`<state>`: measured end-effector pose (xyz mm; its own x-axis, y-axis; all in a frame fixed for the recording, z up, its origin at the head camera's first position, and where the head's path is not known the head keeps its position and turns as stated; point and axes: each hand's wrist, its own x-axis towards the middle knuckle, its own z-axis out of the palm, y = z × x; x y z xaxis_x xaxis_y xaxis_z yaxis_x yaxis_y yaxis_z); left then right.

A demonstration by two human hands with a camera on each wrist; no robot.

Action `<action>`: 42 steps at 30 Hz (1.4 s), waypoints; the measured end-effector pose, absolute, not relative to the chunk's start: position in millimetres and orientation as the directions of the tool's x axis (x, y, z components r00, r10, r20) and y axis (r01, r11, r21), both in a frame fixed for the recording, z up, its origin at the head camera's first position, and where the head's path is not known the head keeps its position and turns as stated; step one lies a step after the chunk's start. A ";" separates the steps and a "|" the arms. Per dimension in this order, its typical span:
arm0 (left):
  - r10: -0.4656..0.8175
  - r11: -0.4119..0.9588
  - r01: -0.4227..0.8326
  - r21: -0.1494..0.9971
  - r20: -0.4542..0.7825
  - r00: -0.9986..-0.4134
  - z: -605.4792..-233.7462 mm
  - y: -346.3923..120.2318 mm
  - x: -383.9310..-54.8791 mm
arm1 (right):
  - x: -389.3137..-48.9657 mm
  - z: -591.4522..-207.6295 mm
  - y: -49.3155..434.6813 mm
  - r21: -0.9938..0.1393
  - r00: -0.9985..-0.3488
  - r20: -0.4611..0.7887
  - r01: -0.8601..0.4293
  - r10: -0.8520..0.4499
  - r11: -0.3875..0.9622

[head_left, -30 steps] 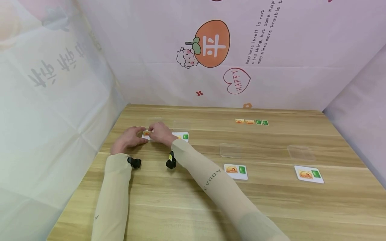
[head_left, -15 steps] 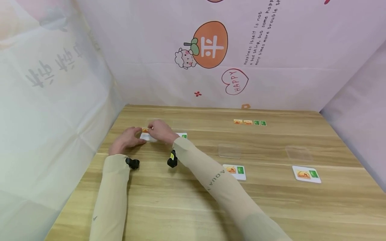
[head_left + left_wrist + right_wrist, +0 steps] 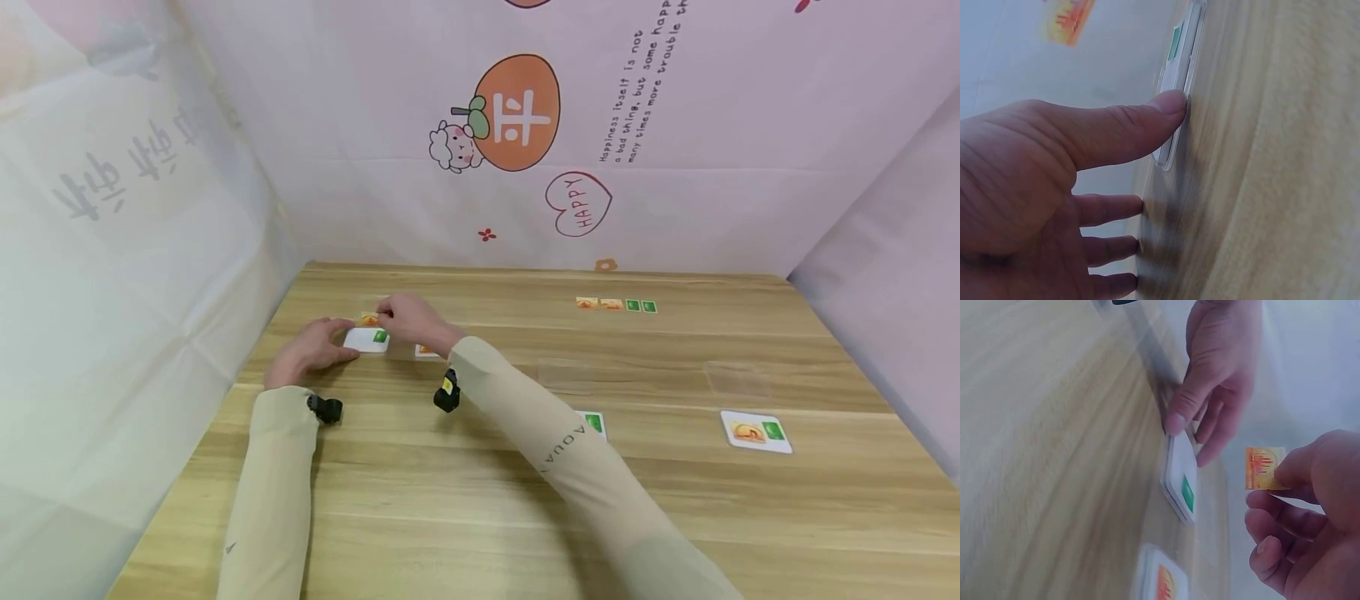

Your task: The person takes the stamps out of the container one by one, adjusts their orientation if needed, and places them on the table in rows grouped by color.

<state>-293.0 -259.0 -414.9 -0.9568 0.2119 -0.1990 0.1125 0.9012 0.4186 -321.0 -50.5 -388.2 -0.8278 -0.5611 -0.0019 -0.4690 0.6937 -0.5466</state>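
An orange sticker [image 3: 368,319] is pinched between thumb and finger of the right hand [image 3: 412,321], above the table [image 3: 397,500] just beyond a white card [image 3: 362,340]. One green sticker [image 3: 381,336] is borne by the card, whose edge is braced by the left hand [image 3: 315,343], fingers extended, partly hidden. Four cards are counted: a second card [image 3: 426,351] is partly covered by the right hand, a third card [image 3: 594,423] by the right sleeve [image 3: 555,446]; a fourth card [image 3: 756,432] is fully seen. Four loose stickers [image 3: 611,304], two orange, two green, are aligned behind. Clear sheets [image 3: 564,377] are faintly discerned.
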 end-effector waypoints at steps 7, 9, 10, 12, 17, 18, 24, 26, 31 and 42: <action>0.214 0.897 0.117 0.426 -0.186 -0.959 -416.3 -260.5 -293.3 | -321.9 -382.9 -38.2 -0.526 -0.824 0.022 -0.491 -0.566 0.695; 0.216 0.897 0.120 0.426 -0.184 -0.959 -416.8 -260.9 -293.5 | -321.3 -380.9 -34.5 -0.529 -0.822 0.019 -0.492 -0.570 0.691; 0.216 0.897 0.120 0.426 -0.185 -0.959 -417.0 -261.3 -293.5 | -320.8 -380.0 -32.6 -0.532 -0.818 0.019 -0.496 -0.575 0.687; 0.215 0.897 0.118 0.425 -0.188 -0.958 -417.6 -261.8 -293.9 | -319.8 -378.5 -29.0 -0.535 -0.807 0.021 -0.507 -0.590 0.675; 0.204 0.901 0.102 0.422 -0.205 -0.957 -417.9 -262.1 -293.1 | -315.6 -378.3 -21.1 -0.517 -0.777 0.034 -0.552 -0.628 0.654; 0.201 0.901 0.097 0.422 -0.209 -0.957 -418.1 -262.0 -293.0 | -314.7 -378.7 -19.6 -0.512 -0.773 0.034 -0.558 -0.634 0.653; 0.204 0.897 0.096 0.432 -0.210 -0.956 -417.9 -260.3 -292.3 | -314.1 -383.6 -7.0 -0.489 -0.753 0.044 -0.589 -0.657 0.643; 0.207 0.896 0.099 0.433 -0.208 -0.956 -417.5 -259.4 -292.5 | -314.9 -383.9 -2.2 -0.488 -0.743 0.053 -0.602 -0.667 0.632; 0.204 0.896 0.097 0.433 -0.208 -0.957 -417.0 -258.6 -293.0 | -316.6 -382.1 10.5 -0.489 -0.721 0.059 -0.624 -0.691 0.610; 0.221 0.892 0.121 0.436 -0.187 -0.957 -417.1 -260.5 -290.9 | -318.3 -378.9 37.2 -0.469 -0.707 0.044 -0.639 -0.706 0.610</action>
<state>-290.9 -260.5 -417.1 -0.9570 0.2215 -0.1875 0.1210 0.8918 0.4359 -318.3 37.2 -378.9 -0.7071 -0.7057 0.0444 -0.6385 0.6104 -0.4687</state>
